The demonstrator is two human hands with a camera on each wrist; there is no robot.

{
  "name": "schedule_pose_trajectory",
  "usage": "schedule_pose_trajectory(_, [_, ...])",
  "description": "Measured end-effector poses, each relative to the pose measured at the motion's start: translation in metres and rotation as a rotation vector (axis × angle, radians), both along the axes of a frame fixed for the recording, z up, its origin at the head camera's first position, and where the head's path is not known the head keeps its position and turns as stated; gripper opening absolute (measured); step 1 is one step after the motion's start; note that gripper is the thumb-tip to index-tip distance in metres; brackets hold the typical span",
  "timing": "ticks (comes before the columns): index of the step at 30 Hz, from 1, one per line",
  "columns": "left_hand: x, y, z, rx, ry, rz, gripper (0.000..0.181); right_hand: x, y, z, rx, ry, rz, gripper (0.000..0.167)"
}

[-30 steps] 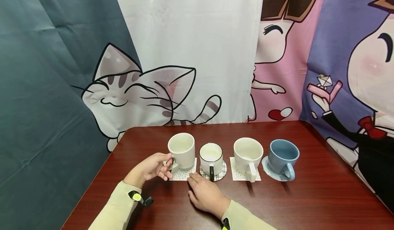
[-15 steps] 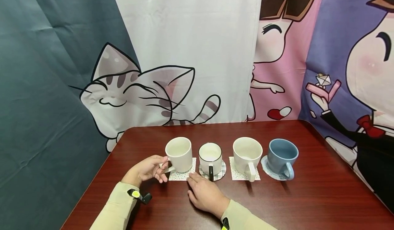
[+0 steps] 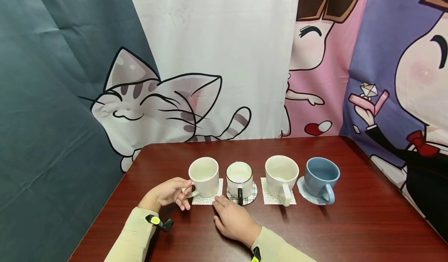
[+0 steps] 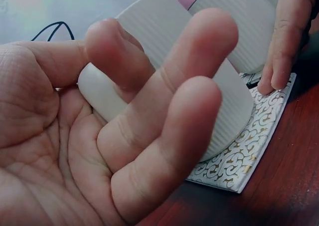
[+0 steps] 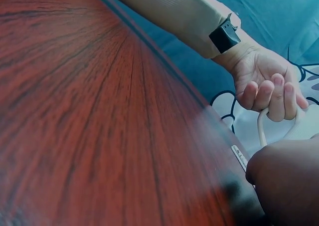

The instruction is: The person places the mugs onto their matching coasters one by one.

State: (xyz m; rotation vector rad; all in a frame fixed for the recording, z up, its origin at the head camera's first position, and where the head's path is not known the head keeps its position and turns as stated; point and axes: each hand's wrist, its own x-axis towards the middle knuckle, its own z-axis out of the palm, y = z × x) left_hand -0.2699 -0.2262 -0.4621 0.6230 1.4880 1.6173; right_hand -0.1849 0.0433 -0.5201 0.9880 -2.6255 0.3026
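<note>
My left hand [image 3: 169, 192] holds the handle of a ribbed white mug [image 3: 205, 178] at the left end of the row. In the left wrist view the mug's handle [image 4: 102, 94] passes between thumb and fingers. The mug is over a square patterned coaster [image 3: 206, 200]; its base covers much of it, and I cannot tell whether the weight rests there. My right hand [image 3: 235, 220] lies low on the table, fingertips touching the coaster's front right corner. Beside that corner, a smaller white mug [image 3: 239, 179] with a dark rim and black handle stands on a round checked coaster [image 3: 252, 194].
Farther right, a white mug [image 3: 281, 172] stands on a square coaster [image 3: 268, 199]. A blue mug [image 3: 322, 176] sits on a round pale-blue coaster [image 3: 309, 197] at the row's right end. Behind the dark red table [image 3: 350, 231] hangs a cartoon-printed cloth [image 3: 224, 40].
The left hand has shifted the leftmost white mug a little left and toward me, and lower in view. My right hand stays at the coaster's corner.
</note>
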Motion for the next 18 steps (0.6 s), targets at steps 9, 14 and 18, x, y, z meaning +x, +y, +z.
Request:
schedule_pose_trajectory(9, [-0.0014,-0.0002,0.0011,-0.024,0.016,-0.013,0.045,-0.0008,0.0008,0.0000,0.001,-0.002,0.001,0.043])
schedule_pose_trajectory(14, [-0.0047,-0.0031,0.0014,-0.245,0.183,0.150,0.048,0.0006,0.0000,-0.0007,-0.142,-0.072,-0.015,0.044])
schedule_pose_trajectory(18, [-0.0099,-0.0074,-0.0040,-0.343,0.314,0.395,0.061,0.0040,-0.0041,-0.0024,-0.368,-0.178,-0.055,0.054])
